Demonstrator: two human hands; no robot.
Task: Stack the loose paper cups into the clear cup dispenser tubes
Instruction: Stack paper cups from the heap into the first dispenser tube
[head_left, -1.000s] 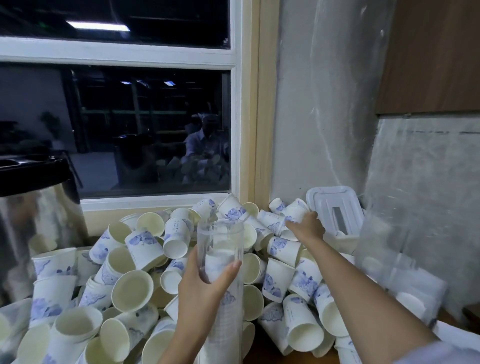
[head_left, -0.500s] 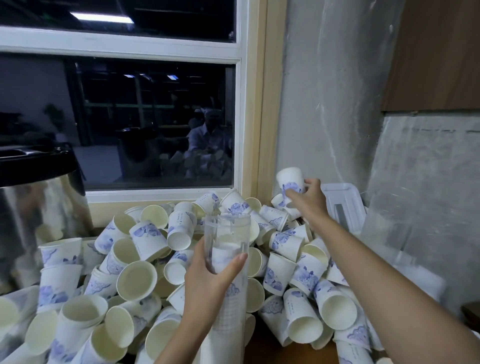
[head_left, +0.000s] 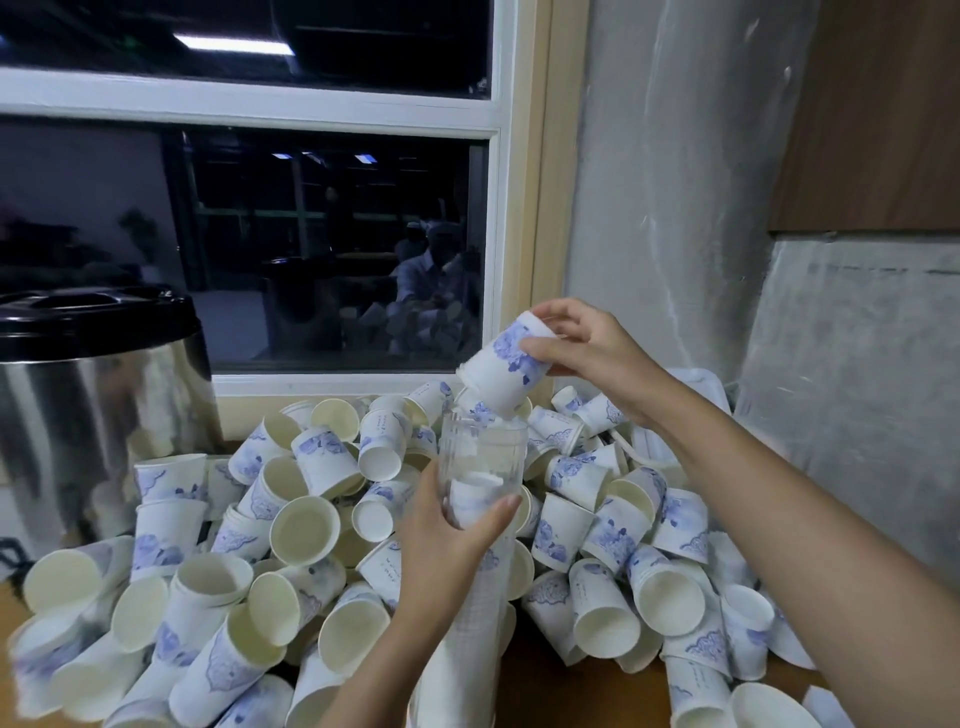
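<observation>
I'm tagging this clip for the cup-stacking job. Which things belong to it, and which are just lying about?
In the job: paper cup, pinched by the right hand above the clear tube; left hand gripping that tube; pile of loose cups.
Lying about: steel urn; window.

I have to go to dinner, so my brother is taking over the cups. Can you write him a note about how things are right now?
Left hand: grips the clear tube near its top.
Right hand: pinches one blue-flowered cup, mouth down and tilted, at the tube's open top.
Done: a stack of cups sits inside the tube, not quite to the top.
Left: drop this cup in, then go on with the loose cups heaped on the table around the tube.
</observation>
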